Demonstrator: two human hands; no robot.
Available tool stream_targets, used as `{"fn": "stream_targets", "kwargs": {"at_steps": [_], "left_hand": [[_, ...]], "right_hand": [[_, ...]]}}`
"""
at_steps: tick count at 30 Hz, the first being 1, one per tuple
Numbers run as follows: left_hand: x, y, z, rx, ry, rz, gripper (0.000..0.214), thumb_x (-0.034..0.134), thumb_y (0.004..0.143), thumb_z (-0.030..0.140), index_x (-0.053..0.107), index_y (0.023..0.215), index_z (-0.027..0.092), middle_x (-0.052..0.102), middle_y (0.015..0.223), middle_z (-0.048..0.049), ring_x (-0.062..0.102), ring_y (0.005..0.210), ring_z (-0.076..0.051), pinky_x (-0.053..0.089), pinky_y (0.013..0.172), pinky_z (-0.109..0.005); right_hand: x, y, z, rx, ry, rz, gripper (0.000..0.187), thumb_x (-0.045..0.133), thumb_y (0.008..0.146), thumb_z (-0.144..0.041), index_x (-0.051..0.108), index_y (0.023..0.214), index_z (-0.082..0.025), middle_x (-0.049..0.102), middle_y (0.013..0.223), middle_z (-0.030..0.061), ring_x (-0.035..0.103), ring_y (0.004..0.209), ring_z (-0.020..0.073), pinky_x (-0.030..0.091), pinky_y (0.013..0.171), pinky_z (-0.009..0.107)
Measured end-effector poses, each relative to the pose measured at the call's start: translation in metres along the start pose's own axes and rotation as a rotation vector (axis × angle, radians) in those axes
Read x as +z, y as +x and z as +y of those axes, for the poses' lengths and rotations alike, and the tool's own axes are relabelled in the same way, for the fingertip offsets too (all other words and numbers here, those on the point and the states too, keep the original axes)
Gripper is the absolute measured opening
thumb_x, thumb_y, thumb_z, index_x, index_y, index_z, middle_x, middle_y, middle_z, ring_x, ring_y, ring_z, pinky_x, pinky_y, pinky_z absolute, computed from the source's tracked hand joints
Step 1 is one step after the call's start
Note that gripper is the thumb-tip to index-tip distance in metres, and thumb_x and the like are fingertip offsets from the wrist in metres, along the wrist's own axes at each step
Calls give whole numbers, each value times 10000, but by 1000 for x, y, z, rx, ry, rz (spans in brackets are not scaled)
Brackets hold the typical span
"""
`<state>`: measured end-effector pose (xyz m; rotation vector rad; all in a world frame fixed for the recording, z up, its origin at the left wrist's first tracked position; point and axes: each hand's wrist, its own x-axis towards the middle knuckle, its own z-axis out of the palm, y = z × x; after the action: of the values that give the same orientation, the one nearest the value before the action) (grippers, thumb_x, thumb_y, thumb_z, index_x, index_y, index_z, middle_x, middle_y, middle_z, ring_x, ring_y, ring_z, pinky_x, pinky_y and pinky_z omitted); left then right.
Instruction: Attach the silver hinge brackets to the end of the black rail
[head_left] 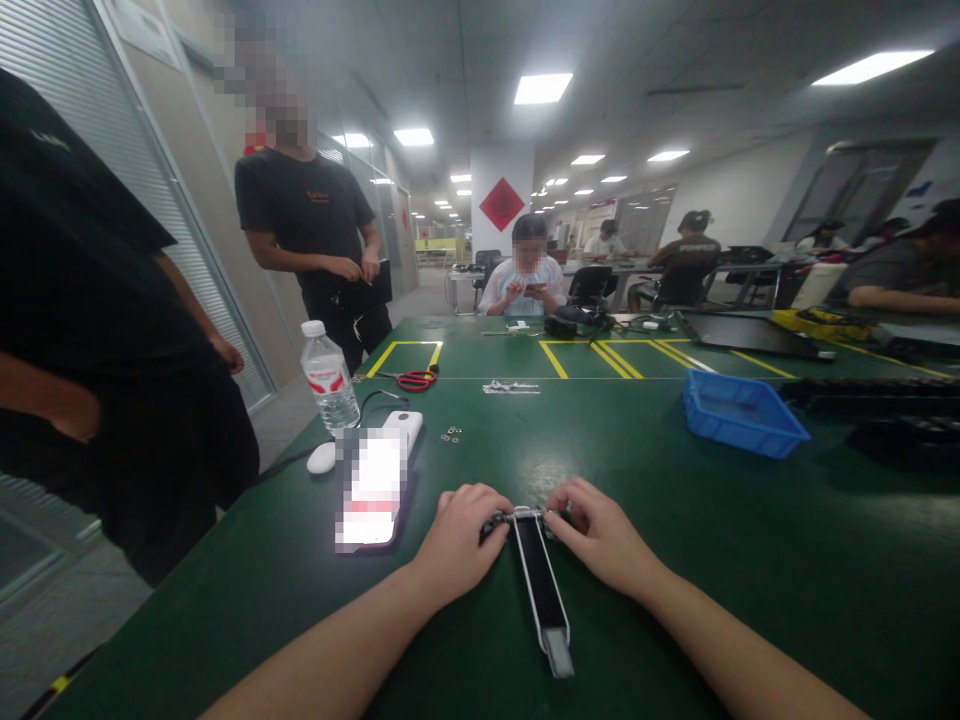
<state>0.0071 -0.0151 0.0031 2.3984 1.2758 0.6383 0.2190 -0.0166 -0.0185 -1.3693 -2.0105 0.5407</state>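
A long, narrow device [541,580] with a white rim and a dark flat middle lies on the green table, its near end carrying a clear greyish tab [558,652]. At its far end sits a short silvery crosspiece [527,512]. My left hand [461,535] is closed at the left of that end, thumb and fingers around a small dark piece [493,524]. From the right, my right hand [600,530] pinches beside the same end, thumb touching the crosspiece area. What lies within its fingers is mostly hidden.
Left of my hands lie a lit phone [371,495], a white handheld device [405,430], a white mouse-shaped object [322,458] and a water bottle [330,380]. Small metal rings [451,435] and red-handled scissors [417,380] lie beyond. A blue tray [742,415] sits right. People stand left.
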Motion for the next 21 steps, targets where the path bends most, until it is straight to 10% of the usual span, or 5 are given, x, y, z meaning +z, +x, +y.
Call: {"fn": "stream_targets", "kwargs": {"at_steps": [21], "left_hand": [[1,0,-2,11,-6,12,178,555,834,126,616,968,226,635,1008,-8,543,990,-209,371,856,-367]], "right_hand": [[2,0,1,-16,6,-12,92,512,873,-229,591,835,-201,503,830,15,475,652,136,391,602,265]]}}
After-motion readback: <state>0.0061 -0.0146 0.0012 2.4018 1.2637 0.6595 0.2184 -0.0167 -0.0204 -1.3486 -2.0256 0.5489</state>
